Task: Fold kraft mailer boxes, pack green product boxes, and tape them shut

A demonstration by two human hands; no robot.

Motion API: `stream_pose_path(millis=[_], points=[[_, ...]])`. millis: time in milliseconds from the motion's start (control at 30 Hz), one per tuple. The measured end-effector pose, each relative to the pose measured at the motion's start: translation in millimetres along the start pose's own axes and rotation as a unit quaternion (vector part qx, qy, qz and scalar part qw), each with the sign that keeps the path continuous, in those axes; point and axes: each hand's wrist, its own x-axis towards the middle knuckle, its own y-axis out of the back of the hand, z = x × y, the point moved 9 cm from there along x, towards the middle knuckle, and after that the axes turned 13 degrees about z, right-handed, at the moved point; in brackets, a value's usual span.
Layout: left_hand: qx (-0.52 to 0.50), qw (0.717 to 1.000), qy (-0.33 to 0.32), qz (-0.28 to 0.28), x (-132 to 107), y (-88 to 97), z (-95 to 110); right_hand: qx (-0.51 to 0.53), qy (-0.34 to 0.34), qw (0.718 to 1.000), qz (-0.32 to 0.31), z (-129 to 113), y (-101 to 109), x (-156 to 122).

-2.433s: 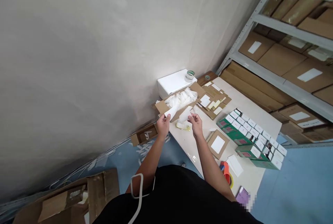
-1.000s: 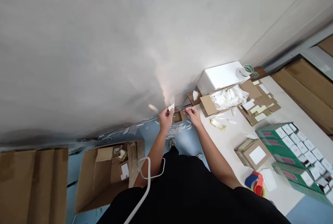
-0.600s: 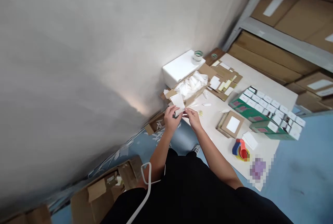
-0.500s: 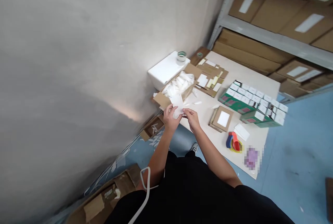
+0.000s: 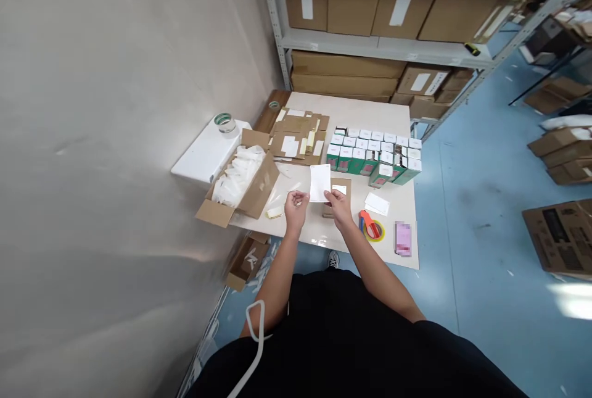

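Observation:
My right hand [image 5: 340, 208] pinches the lower right corner of a white paper label [image 5: 320, 181], held up above the table. My left hand [image 5: 296, 210] is closed, its fingertips at the label's lower left corner; the exact grip there is too small to see. Behind the label and my right hand, a small cardboard box [image 5: 343, 182] with a white label on it is partly hidden. An open carton [image 5: 259, 191] full of white plastic wrappings [image 5: 240, 174] stands to the left of my left hand.
Rows of green-and-white boxes [image 5: 358, 160] fill the table's right part. Flattened cardboard [image 5: 296, 129] lies at the back. White cards [image 5: 377, 203], an orange tape dispenser [image 5: 369, 223] and yellow tape [image 5: 380, 232] lie at right. A shelf with cartons [image 5: 354, 6] stands beyond.
The view has turned to the right. The label and both hands have moved from beside the open carton to over the table, in front of the small cardboard box.

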Motion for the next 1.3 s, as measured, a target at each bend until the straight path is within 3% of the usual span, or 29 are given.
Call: stream_pose_path(millis=[167,367,500,633,800,933,1300], points=[[-0.014,0.997,0.039,-0.062,0.4,-46.9,-12.6,-0.007,0.001,1.000,0.000,0.2,34.7,19.6],[0.031,0.996,0.002,-0.079,6.6,-77.8,-25.9,-0.042,-0.003,0.998,0.041,22.0,62.5,56.5],[0.086,0.992,-0.009,-0.089,18.1,-97.5,-51.6,-0.129,-0.013,0.987,0.091,45.2,75.4,83.9],[0.176,0.979,0.013,-0.104,30.8,-114.6,-90.1,-0.243,0.001,0.957,0.157,62.6,87.4,109.5],[0.282,0.949,0.044,-0.133,38.9,-124.4,-137.9,-0.381,-0.024,0.911,0.160,91.9,84.9,136.3],[0.331,0.930,0.058,-0.152,44.3,-124.8,-164.1,-0.437,-0.027,0.887,0.149,108.2,75.4,150.5],[0.356,0.919,0.055,-0.162,57.0,-134.1,-181.9,-0.450,-0.020,0.883,0.132,132.3,71.1,167.2]])
